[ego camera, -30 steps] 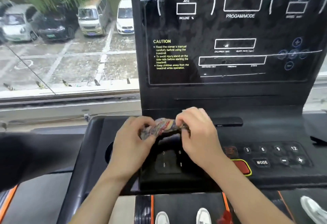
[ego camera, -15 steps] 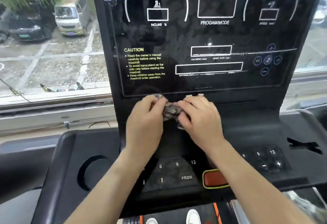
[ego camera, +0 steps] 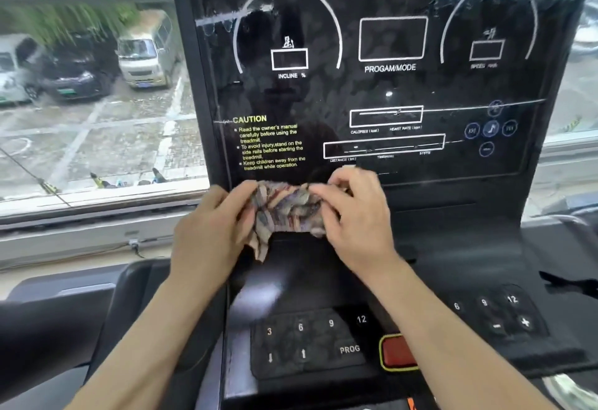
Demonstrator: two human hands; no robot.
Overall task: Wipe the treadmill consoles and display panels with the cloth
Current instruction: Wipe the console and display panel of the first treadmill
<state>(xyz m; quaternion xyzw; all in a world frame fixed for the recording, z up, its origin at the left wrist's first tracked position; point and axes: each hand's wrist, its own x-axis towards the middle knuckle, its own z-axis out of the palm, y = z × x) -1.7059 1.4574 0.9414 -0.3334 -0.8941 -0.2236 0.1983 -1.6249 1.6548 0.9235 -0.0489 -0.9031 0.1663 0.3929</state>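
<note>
Parked cars show through the window at left. Left grip and right grip both clamp the crumpled patterned cloth, stretched between them at the lower edge of the display panel, whose glossy face spreads wide above. Below sit the console keypad and a red button.

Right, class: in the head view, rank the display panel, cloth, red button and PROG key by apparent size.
1. Display panel: largest by far.
2. Cloth, bunched between left hand and right hand.
3. Red button and PROG key: look alike; the right arm hides part of the button, so unranked.
</note>
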